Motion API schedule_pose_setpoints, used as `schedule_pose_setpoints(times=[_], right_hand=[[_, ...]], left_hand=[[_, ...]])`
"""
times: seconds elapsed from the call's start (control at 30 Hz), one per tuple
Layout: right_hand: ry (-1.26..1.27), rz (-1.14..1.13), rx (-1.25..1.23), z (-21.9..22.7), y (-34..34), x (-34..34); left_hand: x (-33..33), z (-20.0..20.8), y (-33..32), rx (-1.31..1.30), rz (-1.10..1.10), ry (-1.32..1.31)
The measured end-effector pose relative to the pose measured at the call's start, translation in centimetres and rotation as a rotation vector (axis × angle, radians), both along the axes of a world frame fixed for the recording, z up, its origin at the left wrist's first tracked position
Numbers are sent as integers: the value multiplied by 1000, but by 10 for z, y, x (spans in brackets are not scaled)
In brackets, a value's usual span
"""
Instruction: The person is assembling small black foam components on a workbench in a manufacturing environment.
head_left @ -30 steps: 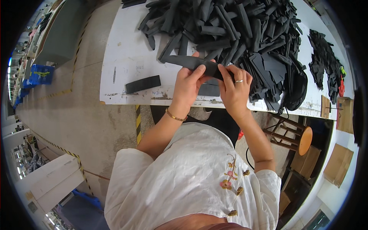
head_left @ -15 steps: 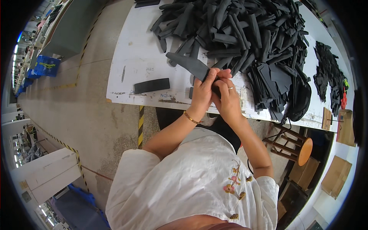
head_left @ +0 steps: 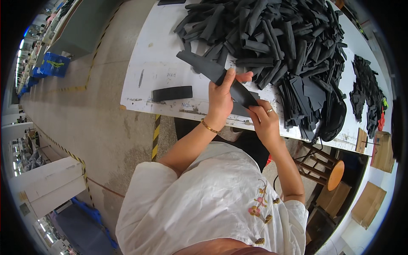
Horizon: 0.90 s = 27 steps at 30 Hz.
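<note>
— What do we have in our hands here?

— A long black foam strip (head_left: 216, 74), flat and tapering, held slantwise above the near edge of the white table (head_left: 144, 80). Our left hand (head_left: 223, 97) grasps it around the middle, fingers wrapped over the top and thumb along the side. Our right hand (head_left: 265, 123) grips the lower end, fingers curled around it, a ring showing on one of them.

— So both hands are closed on the same piece?

— Yes, both clasp that one strip. Its upper end points away from us and to the left, reaching toward the big pile of black foam pieces (head_left: 272, 38) that covers most of the table's far half.

— Anything lying apart from the pile?

— A short black foam block (head_left: 172, 93) lies flat on the table to the left of our left hand, well apart from the heap. Farther right there is a smaller heap of black cut pieces (head_left: 367, 93), separate from the main one.

— And around the table?

— A gold bracelet (head_left: 209, 126) sits on our left wrist. Below the table's right end stands a wooden stool (head_left: 329, 172) with a round seat, and cardboard boxes (head_left: 367, 204) rest on the floor beyond it. On the grey floor to the left a blue crate (head_left: 53, 66) stands far off.
</note>
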State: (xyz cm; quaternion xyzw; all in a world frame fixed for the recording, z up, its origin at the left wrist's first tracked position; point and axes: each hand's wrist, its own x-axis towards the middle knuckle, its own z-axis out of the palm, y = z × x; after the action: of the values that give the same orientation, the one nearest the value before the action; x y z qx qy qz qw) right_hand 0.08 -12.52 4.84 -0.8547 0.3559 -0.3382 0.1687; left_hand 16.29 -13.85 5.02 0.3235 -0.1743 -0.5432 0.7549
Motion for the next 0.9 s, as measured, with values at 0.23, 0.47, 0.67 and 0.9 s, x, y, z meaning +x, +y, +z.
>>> schedule_pose_setpoints(times=[0.23, 0.47, 0.67, 0.9], right_hand=[[-106, 27, -142, -11, -10, 22], [-77, 33, 168, -2, -7, 28], [-76, 109, 99, 0, -15, 12], [-129, 143, 4, 14, -25, 23]], left_hand=[[-25, -5, 13, 55, -108, 48], [-14, -15, 17, 39, -132, 84], [22, 11, 3, -23, -5, 89], [1, 7, 5, -95, 55, 5]])
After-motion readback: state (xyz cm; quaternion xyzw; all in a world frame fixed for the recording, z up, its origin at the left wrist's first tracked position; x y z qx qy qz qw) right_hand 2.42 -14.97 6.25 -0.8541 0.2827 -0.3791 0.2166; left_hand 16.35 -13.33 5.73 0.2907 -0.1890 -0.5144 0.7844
